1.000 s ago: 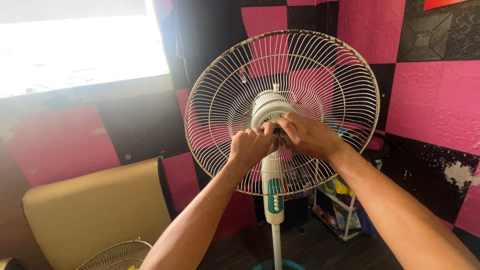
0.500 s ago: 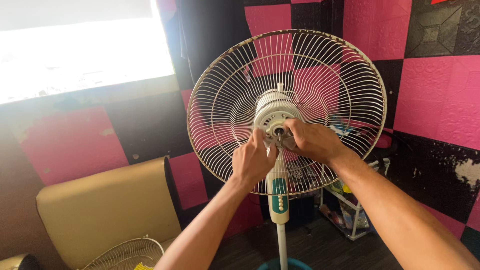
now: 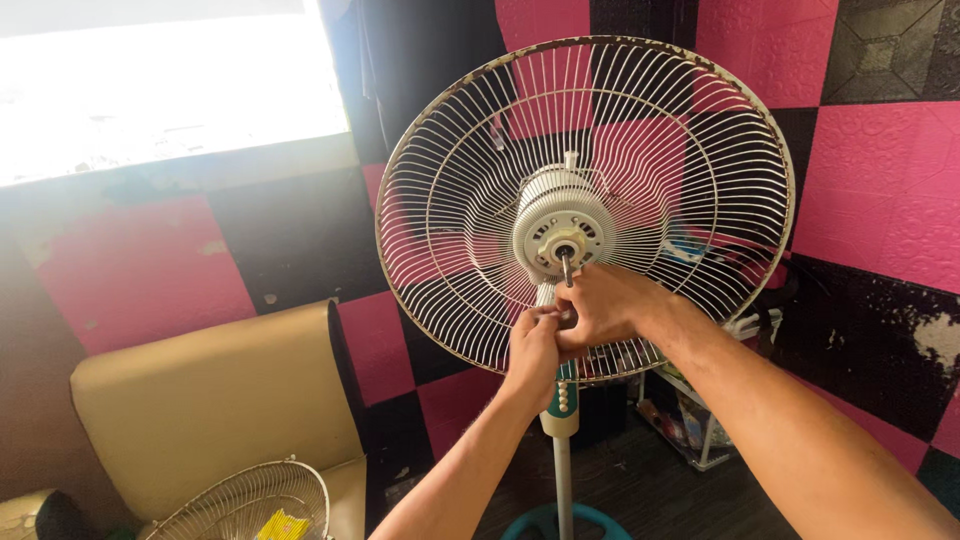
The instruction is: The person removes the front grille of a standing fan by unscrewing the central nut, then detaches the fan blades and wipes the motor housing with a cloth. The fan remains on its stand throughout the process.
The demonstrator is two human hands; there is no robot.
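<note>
A white standing fan has its rear wire grille (image 3: 700, 130) mounted and no front grille or blade. The white motor housing (image 3: 556, 228) sits at the centre with a bare metal shaft (image 3: 567, 268) sticking out. My left hand (image 3: 534, 352) and my right hand (image 3: 603, 305) meet just below the shaft, fingers pinched together on something small that I cannot make out. The fan's control panel (image 3: 562, 400) with green trim and white buttons is right beneath my hands, on a white pole (image 3: 563, 480).
A tan cushioned seat (image 3: 215, 400) stands at lower left, with a loose wire grille (image 3: 245, 500) lying in front of it. A white wire rack (image 3: 695, 420) with clutter is behind the fan at right. Pink and black wall panels and a bright window (image 3: 170, 90) surround.
Both hands have dropped from the motor hub to below the shaft, leaving the hub and shaft uncovered. The view has shifted slightly.
</note>
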